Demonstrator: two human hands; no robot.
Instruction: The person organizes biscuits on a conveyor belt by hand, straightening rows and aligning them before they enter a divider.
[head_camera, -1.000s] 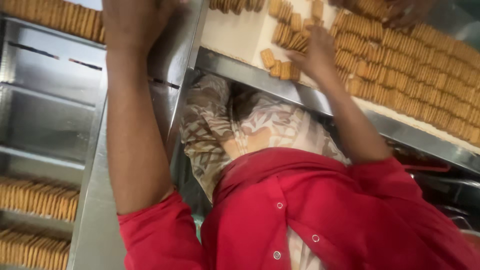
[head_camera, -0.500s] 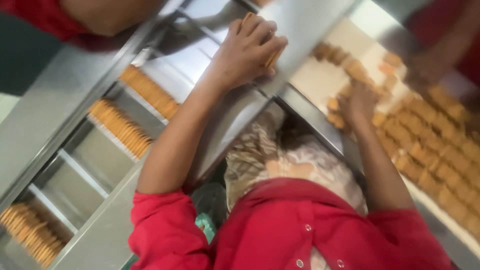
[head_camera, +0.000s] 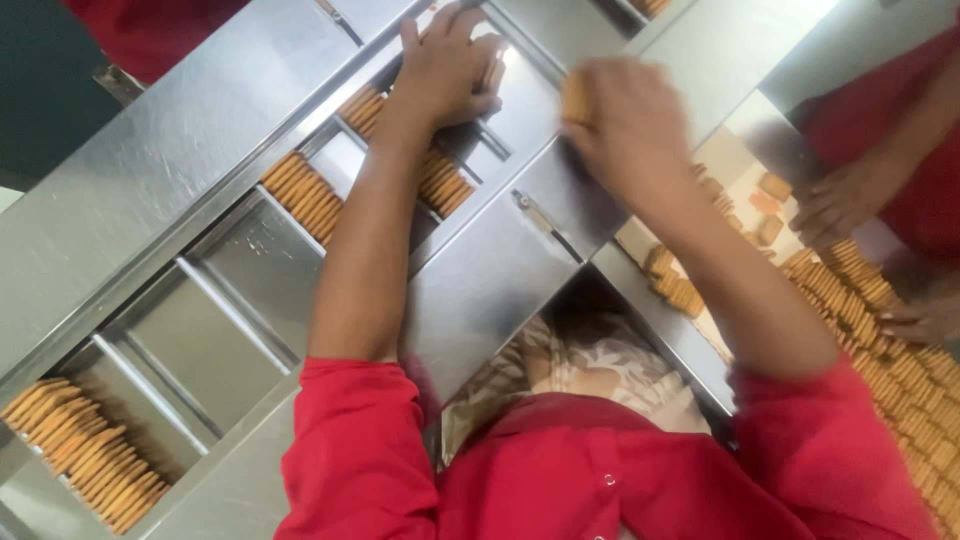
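My left hand (head_camera: 445, 65) presses a biscuit stack (head_camera: 490, 75) into the steel channel (head_camera: 330, 190) while my blurred right hand (head_camera: 625, 125) pinches more biscuits (head_camera: 575, 98); I should seat them upright, edges aligned.

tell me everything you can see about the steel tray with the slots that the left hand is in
The steel tray is a long shiny channel of brushed metal, running slantwise from lower left to upper right. Thin raised bars split it into slots. Some slots hold rows of tan biscuits standing on edge; the middle ones look bare. The left hand presses down on a biscuit row at its upper end. The blurred right hand is over the flat steel ledge beside it, gripping a few biscuits.
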